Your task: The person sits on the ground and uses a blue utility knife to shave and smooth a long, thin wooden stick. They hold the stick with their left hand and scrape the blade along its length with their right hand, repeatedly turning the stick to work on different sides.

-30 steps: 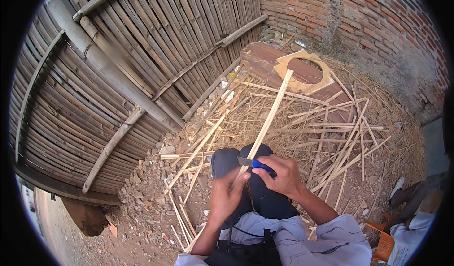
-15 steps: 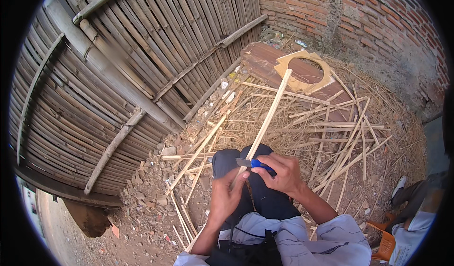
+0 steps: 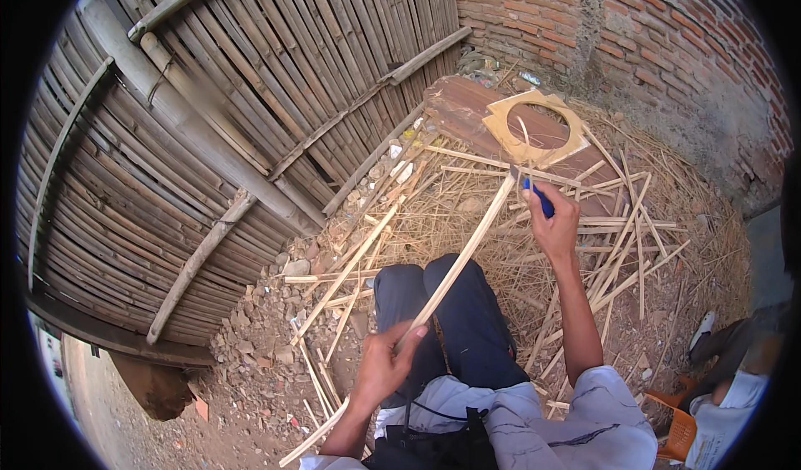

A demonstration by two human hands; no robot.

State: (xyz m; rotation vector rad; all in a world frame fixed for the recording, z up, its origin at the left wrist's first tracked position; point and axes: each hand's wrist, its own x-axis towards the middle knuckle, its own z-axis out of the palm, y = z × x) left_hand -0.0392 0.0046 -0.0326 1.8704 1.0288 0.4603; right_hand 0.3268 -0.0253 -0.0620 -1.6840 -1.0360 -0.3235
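Head view: left fingers pinch one bamboo strip, right fingers one blue knife

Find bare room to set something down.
Best: the left end of the brown board, between slatted wall and holed panel. Next: littered dirt at lower left, below the wall. Crowded: right of the knees, where loose strips crisscross over straw. The held strip spans the middle.

Held strip — pale wood or bamboo, matt, fibrous. Knife handle: blue plastic, smooth. Blade: grey metal. Trousers: dark matt cloth. Cut-out panel: wood-like, matt. Fence: weathered bamboo, ridged. Wall: brick — rough.
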